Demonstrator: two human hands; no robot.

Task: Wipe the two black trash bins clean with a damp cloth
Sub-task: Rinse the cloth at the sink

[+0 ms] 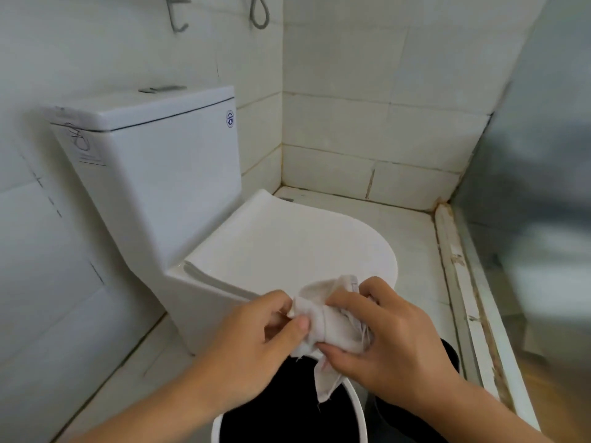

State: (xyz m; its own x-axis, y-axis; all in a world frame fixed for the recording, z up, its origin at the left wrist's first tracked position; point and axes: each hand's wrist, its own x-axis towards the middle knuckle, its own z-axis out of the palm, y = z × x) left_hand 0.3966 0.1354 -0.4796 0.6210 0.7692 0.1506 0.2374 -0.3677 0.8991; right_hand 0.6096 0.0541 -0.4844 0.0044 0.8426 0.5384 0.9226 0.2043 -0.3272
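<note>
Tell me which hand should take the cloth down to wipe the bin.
Right, probably. The right hand wraps most of the bunched cloth, while the left hand only pinches one edge. The right also sits above the black bin with the white rim, so it likely needs no change of grip.

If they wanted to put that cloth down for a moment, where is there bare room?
The closed toilet lid is bare, and so is the floor strip between toilet and tiled wall. It is crowded below both hands, where the cloth hangs over the black bins.
</note>
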